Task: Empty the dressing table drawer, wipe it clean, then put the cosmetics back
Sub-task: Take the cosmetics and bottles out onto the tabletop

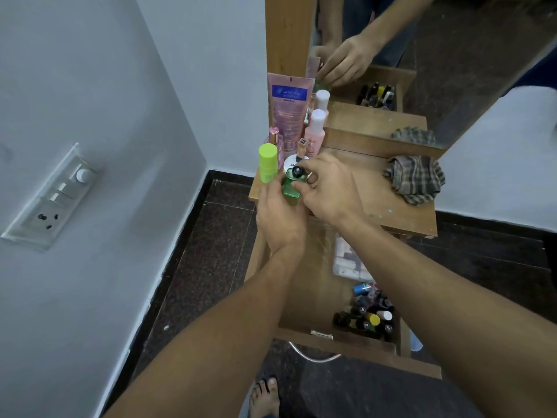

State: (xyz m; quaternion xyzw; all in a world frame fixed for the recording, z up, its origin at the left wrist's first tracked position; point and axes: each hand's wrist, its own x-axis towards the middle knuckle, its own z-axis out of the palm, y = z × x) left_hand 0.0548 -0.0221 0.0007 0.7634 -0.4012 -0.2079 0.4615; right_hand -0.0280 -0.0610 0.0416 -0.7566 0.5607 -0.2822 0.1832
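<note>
A small green glass bottle [290,188] with a black cap sits at the left front of the wooden dressing table top [391,212]. My left hand [278,220] wraps it from below and my right hand [328,188] grips it from the right. Just behind it stand a lime green stick [267,162], a pink bottle [315,132], a pink tube [287,107] and a white jar partly hidden by my fingers. Below, the open drawer [337,342] holds several small nail polish bottles [369,318] at its right front and a clear pouch [351,259].
A checked cloth [414,179] lies crumpled on the right of the table top. A mirror [422,55] rises behind, reflecting my hands and the drawer. A switch panel [51,197] is on the left wall. My bare foot [265,396] stands on dark floor tiles.
</note>
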